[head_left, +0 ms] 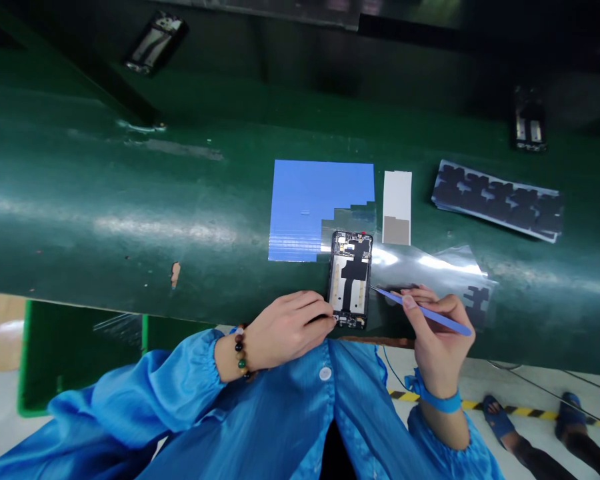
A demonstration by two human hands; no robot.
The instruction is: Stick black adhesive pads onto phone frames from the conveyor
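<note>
An opened smartphone [359, 270] lies near the bench's front edge, its circuit board and a black film over the pale battery area facing up. My left hand [290, 330] rests at its lower left side, fingers curled together against the phone's edge. In my right hand [440, 333] is a pair of blue tweezers [437, 317], gripped between thumb and fingers. Their tip points at the phone's right edge. Beside my right hand lies a clear plastic sheet [425, 263] with a black die-cut sticker [477, 299] on it.
Behind the phone are a blue sheet of stickers [300, 200] and a white-and-grey strip [397, 200]. A stack of black sticker sheets [497, 200] lies at right. Two more phone bodies [156, 41] [529, 123] sit farther back. A green bin [80, 353] stands below left; another person's feet [500, 420] show right.
</note>
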